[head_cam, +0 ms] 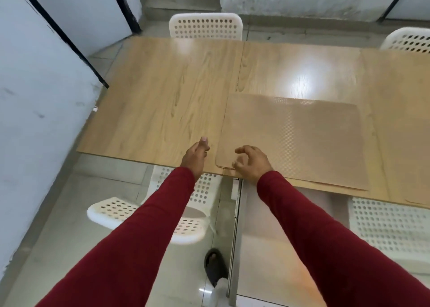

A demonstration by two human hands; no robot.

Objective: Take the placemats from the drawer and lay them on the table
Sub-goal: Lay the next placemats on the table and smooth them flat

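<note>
thin, limp-looking placemat (295, 139) flat on the tabletop (162, 92) at 3 o'clock of centre; right hand (252, 163), fingers loosely curled, touches its near-left corner, the likely hold; left hand (195, 154) grips nothing.

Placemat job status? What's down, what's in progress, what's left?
Done: one tan placemat lies flat on the table; another's corner shows at the right edge.
In hand: right hand at its near-left corner, fingers curled; grip unclear. Left hand holds nothing.
Left: the table's left section is bare. Drawer not in view.
</note>
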